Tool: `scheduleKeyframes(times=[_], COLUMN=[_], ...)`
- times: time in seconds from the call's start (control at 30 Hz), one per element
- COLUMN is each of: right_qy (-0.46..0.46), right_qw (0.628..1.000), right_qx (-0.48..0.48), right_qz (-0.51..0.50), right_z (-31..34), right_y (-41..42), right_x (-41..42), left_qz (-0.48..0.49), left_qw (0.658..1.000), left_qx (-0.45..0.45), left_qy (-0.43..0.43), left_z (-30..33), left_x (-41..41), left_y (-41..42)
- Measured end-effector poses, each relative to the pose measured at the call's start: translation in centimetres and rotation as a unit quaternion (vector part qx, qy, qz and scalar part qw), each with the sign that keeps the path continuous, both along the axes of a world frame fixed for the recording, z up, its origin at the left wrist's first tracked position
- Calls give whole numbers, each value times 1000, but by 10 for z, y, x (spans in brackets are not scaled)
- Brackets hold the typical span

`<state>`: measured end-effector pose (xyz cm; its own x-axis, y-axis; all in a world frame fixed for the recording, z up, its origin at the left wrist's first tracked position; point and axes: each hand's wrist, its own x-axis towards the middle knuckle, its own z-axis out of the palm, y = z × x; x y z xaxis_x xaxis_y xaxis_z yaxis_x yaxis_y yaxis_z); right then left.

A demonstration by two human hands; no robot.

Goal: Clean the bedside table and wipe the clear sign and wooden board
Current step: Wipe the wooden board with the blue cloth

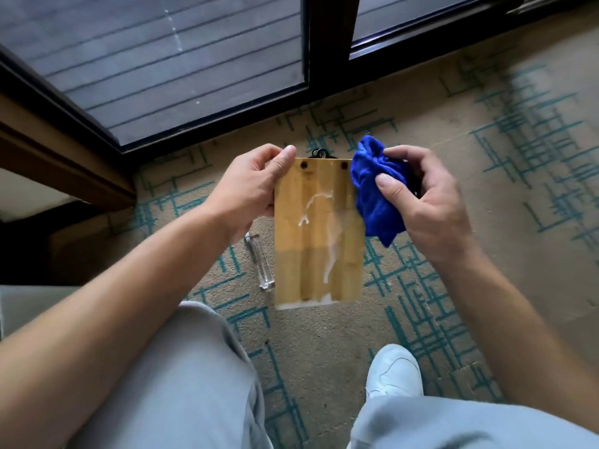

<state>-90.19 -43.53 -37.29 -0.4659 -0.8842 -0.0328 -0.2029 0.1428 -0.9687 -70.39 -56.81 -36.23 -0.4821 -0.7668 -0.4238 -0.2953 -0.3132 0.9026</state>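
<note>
Left hand [251, 183] grips wooden board [317, 234]; right hand [428, 202] pinches cloth [377, 192].

wooden board [319, 234]: matt bamboo-like wood, white streaks; cloth [377, 196]: blue fuzzy fabric; carpet [486, 157]: rough

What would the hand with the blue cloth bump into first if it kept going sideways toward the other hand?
Probably the wooden board. The right hand grips the blue cloth just beside the board's right edge, so the cloth would meet the wood first, though depth is hard to judge.
</note>
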Motion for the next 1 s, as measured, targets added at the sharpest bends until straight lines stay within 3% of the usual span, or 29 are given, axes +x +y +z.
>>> scheduleKeyframes(times=[0.1,0.23,0.4,0.63,0.83,1.0], right_qy=[68,160,240,248,222,301], right_qw=[997,986,966,956,957,922], right_qx=[-11,-27,-94,-121,-103,-110], right_qz=[24,47,14,99,153,217], right_z=[8,7,15,2,-6,-16], right_y=[1,4,-5,-23,-12,23], right_x=[11,24,29,50,43,40], left_qz=[33,74,87,184,204,283], left_qw=[999,996,995,972,961,933], left_qx=[17,-47,-49,87,129,183], left_qy=[18,15,10,119,137,131], left_z=[11,20,26,28,27,24], left_x=[8,9,-1,-1,1,0], left_y=[18,31,35,35,24,19])
